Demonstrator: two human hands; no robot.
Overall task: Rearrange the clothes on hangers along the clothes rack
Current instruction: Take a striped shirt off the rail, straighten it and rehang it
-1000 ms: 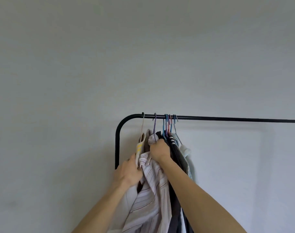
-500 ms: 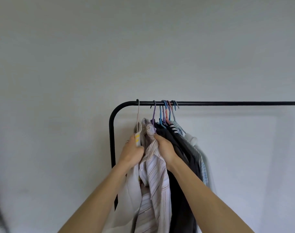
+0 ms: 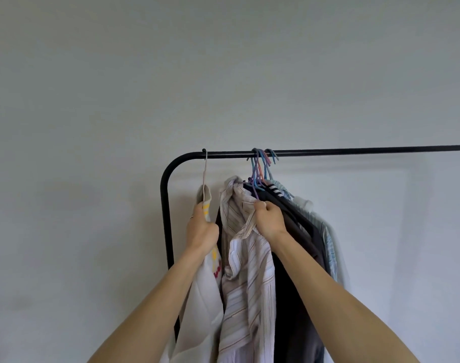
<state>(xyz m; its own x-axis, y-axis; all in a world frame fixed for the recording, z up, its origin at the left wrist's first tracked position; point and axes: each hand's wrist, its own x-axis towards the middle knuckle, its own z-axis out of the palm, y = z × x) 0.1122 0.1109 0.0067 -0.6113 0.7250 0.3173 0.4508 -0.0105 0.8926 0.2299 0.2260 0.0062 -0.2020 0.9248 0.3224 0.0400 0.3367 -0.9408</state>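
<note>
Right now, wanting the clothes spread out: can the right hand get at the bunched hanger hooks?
Probably yes: the right hand grips the striped shirt just below the hooks, nothing lies between; it must release first.

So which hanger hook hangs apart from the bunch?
The pale beige hook beside the black rail's bend, holding the white garment; the coloured hooks bunch together.

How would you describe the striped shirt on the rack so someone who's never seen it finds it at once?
Find the black rack and follow its bar to the curved left corner. The striped shirt is the second garment from there, between a white top and dark clothes. It alone is pale with thin stripes, and the right hand grips it near the collar.
</note>
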